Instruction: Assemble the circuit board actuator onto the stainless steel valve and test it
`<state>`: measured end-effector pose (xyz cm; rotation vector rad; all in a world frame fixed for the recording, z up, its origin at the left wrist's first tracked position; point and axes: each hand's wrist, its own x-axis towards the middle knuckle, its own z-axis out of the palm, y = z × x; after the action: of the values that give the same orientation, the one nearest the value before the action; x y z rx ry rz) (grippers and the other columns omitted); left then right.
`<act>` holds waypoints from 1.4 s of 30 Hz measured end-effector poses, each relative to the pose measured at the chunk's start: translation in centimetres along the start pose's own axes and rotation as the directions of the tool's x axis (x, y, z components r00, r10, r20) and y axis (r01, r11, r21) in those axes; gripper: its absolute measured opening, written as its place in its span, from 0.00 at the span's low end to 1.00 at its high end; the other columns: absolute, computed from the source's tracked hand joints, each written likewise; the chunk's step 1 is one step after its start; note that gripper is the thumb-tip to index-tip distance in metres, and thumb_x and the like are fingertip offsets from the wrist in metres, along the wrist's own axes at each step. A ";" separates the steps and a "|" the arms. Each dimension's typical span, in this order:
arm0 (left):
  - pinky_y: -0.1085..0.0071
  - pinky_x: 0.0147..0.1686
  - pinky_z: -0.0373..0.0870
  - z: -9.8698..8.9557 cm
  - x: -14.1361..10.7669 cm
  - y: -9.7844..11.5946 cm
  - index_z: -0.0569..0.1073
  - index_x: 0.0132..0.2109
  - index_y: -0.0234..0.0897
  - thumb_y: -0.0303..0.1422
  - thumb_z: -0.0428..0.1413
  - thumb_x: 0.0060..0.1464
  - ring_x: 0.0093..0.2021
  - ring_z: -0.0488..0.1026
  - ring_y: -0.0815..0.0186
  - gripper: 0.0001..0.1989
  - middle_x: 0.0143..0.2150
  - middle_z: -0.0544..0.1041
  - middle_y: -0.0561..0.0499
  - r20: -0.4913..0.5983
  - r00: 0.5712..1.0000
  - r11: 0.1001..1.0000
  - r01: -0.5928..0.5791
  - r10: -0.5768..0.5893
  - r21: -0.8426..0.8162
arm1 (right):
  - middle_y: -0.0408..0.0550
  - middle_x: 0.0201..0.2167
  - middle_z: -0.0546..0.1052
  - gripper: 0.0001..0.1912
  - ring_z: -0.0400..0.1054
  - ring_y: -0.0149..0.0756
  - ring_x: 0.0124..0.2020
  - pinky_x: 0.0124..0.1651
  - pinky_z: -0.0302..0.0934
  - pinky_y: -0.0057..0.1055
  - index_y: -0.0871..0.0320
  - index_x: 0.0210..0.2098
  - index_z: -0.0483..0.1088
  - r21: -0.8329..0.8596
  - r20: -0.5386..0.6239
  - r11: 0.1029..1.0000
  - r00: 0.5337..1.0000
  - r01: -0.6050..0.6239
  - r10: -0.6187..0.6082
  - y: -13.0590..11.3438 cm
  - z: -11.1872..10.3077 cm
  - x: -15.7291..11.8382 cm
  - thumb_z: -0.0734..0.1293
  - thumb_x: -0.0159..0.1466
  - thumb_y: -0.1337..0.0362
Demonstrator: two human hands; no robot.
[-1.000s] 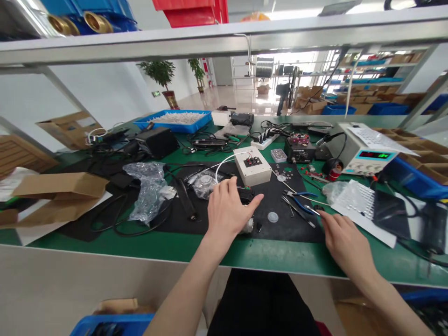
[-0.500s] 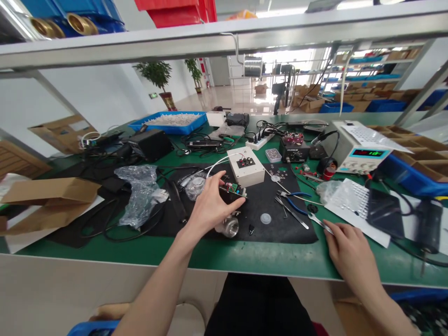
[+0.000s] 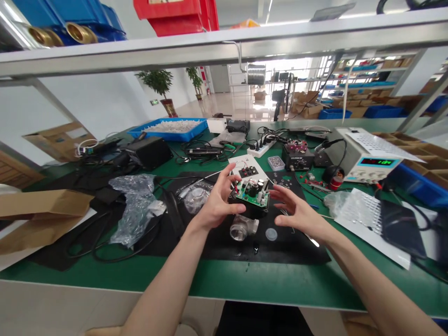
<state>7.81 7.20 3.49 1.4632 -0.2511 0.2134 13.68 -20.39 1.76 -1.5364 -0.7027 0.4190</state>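
A green circuit board [image 3: 252, 191] with upright components sits in a black housing [image 3: 249, 208] over a silver metal pipe fitting [image 3: 239, 229]. My left hand [image 3: 221, 198] grips the housing's left side, thumb at the front and fingers behind. On the other side, my right hand [image 3: 297, 212] is open, its fingers spread beside the housing with nothing in them. Whether its fingertips touch the housing, I cannot tell. Tweezers [image 3: 312, 240] lie partly under my right hand. A clear round disc [image 3: 270, 234] rests in front of it.
Behind the housing stands a white box [image 3: 257, 167] with a black terminal block. The power supply [image 3: 367, 161] is at the right. Bubble wrap [image 3: 135, 205] and an opened carton [image 3: 45, 200] lie left. A metal shelf beam [image 3: 196, 53] crosses above the bench.
The housing has turned level, so the board now faces up. My right hand has let go of the open-end wrench and moved left to the housing. The view has shifted slightly.
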 end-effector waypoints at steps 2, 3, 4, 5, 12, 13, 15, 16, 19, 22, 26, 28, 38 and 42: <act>0.65 0.53 0.76 0.2 0.9 -0.5 0.55 0.76 0.55 0.42 0.80 0.35 0.61 0.71 0.53 0.66 0.63 0.66 0.45 0.041 0.999 0.998 0.015 -0.013 -0.061 | 0.55 0.72 0.69 0.51 0.63 0.51 0.73 0.74 0.59 0.52 0.50 0.71 0.64 0.113 0.040 0.993 0.999 0.011 -0.015 0.2 0.9 1.8 0.85 0.53 0.53; 0.64 0.55 0.76 0.2 1.3 -0.7 0.55 0.76 0.54 0.41 0.80 0.34 0.62 0.71 0.53 0.65 0.63 0.67 0.45 0.057 0.998 0.997 0.024 -0.019 -0.078 | 0.55 0.71 0.70 0.50 0.65 0.51 0.72 0.74 0.59 0.52 0.50 0.69 0.66 0.151 0.034 0.989 0.999 0.006 -0.011 0.3 1.3 2.3 0.86 0.52 0.54; 0.64 0.56 0.76 0.1 1.6 -0.9 0.56 0.75 0.54 0.41 0.80 0.34 0.63 0.70 0.53 0.65 0.64 0.67 0.44 0.070 0.997 0.995 0.033 -0.026 -0.091 | 0.54 0.69 0.73 0.49 0.67 0.52 0.70 0.74 0.60 0.51 0.51 0.67 0.68 0.178 0.008 0.984 1.000 0.001 -0.003 0.5 1.7 2.7 0.87 0.50 0.56; 0.63 0.57 0.76 0.0 2.0 -1.2 0.57 0.75 0.53 0.40 0.80 0.34 0.64 0.70 0.52 0.64 0.64 0.68 0.44 0.082 0.996 0.994 0.043 -0.035 -0.104 | 0.54 0.66 0.76 0.48 0.70 0.53 0.68 0.73 0.62 0.51 0.52 0.65 0.70 0.199 -0.037 0.980 0.999 -0.004 0.012 0.6 2.0 2.9 0.87 0.49 0.57; 0.59 0.59 0.78 -2.5 1.8 -2.9 0.60 0.73 0.53 0.29 0.78 0.42 0.74 0.63 0.47 0.56 0.71 0.69 0.40 0.136 0.986 0.979 0.120 -0.097 -0.168 | 0.58 0.62 0.78 0.50 0.76 0.55 0.59 0.65 0.71 0.53 0.54 0.63 0.70 -0.005 -0.321 1.000 0.947 0.021 -0.022 1.9 4.6 2.9 0.88 0.45 0.53; 0.58 0.58 0.78 -2.8 1.6 -3.2 0.61 0.73 0.51 0.28 0.77 0.43 0.73 0.65 0.46 0.54 0.71 0.69 0.39 0.132 0.984 0.976 0.138 -0.117 -0.165 | 0.59 0.63 0.77 0.52 0.76 0.56 0.58 0.64 0.71 0.54 0.54 0.64 0.69 -0.075 -0.351 0.997 0.935 0.021 -0.046 2.2 5.1 2.9 0.88 0.45 0.51; 0.57 0.57 0.79 -3.3 1.4 -3.8 0.63 0.72 0.47 0.27 0.76 0.44 0.71 0.68 0.45 0.51 0.70 0.71 0.37 0.131 0.977 0.968 0.189 -0.169 -0.164 | 0.60 0.64 0.75 0.54 0.74 0.58 0.59 0.63 0.71 0.56 0.55 0.65 0.68 -0.216 -0.392 0.976 0.915 0.004 -0.090 2.6 5.7 2.8 0.87 0.45 0.47; 0.57 0.56 0.80 -3.5 1.4 -4.0 0.64 0.72 0.46 0.27 0.77 0.44 0.70 0.70 0.44 0.51 0.69 0.71 0.36 0.138 0.972 0.962 0.214 -0.192 -0.168 | 0.61 0.63 0.75 0.55 0.73 0.59 0.60 0.63 0.70 0.58 0.56 0.66 0.68 -0.281 -0.394 0.960 0.912 -0.003 -0.112 2.7 5.7 2.8 0.87 0.45 0.46; 0.60 0.53 0.80 -4.1 1.6 -4.3 0.66 0.71 0.44 0.28 0.76 0.44 0.65 0.75 0.47 0.49 0.69 0.71 0.34 0.179 0.957 0.954 0.257 -0.229 -0.152 | 0.60 0.62 0.75 0.53 0.71 0.59 0.61 0.66 0.67 0.58 0.57 0.66 0.69 -0.357 -0.337 0.934 0.932 0.002 -0.131 2.6 4.5 3.3 0.86 0.47 0.44; 0.62 0.53 0.78 -4.2 2.0 -4.1 0.71 0.68 0.40 0.30 0.75 0.48 0.61 0.79 0.51 0.41 0.68 0.73 0.33 0.203 0.952 0.963 0.253 -0.230 -0.094 | 0.58 0.61 0.76 0.48 0.72 0.56 0.62 0.69 0.64 0.57 0.56 0.66 0.71 -0.271 -0.152 0.963 0.988 -0.008 -0.034 2.0 2.2 4.2 0.85 0.51 0.47; 0.57 0.59 0.76 -3.2 1.5 -3.5 0.74 0.65 0.38 0.36 0.74 0.51 0.62 0.78 0.50 0.36 0.66 0.76 0.34 0.150 0.969 0.979 0.202 -0.196 -0.029 | 0.54 0.70 0.70 0.54 0.66 0.56 0.69 0.74 0.56 0.58 0.50 0.72 0.65 -0.240 0.009 0.970 0.999 -0.038 0.041 1.2 0.4 4.9 0.85 0.52 0.49; 0.56 0.59 0.77 -2.4 0.1 -2.9 0.75 0.64 0.37 0.39 0.73 0.52 0.61 0.79 0.50 0.34 0.64 0.78 0.35 0.075 0.983 0.985 0.165 -0.168 0.048 | 0.53 0.74 0.66 0.58 0.64 0.57 0.71 0.75 0.53 0.59 0.47 0.75 0.59 -0.205 0.066 0.978 0.996 -0.041 0.056 1.1 0.5 4.9 0.85 0.52 0.50; 0.54 0.59 0.75 -9.9 -14.5 2.9 0.79 0.55 0.38 0.38 0.54 0.70 0.52 0.81 0.55 0.14 0.54 0.83 0.43 -0.587 0.786 0.494 0.439 0.192 0.750 | 0.55 0.66 0.75 0.56 0.71 0.66 0.63 0.65 0.66 0.57 0.45 0.72 0.67 -0.380 -0.068 0.925 0.997 0.017 -0.046 3.2 0.9 4.4 0.84 0.48 0.41; 0.52 0.67 0.68 -15.5 -13.9 3.0 0.81 0.53 0.36 0.30 0.53 0.68 0.60 0.78 0.52 0.14 0.60 0.81 0.39 -0.574 0.809 0.232 0.539 0.124 0.810 | 0.55 0.66 0.74 0.53 0.70 0.67 0.64 0.65 0.65 0.55 0.42 0.71 0.68 -0.367 -0.086 0.929 0.994 0.038 -0.074 3.8 1.0 4.3 0.84 0.48 0.43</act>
<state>-5.76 23.01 0.81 2.5965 0.7602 0.6202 16.88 -16.70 -1.43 -1.8687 -0.7754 0.1713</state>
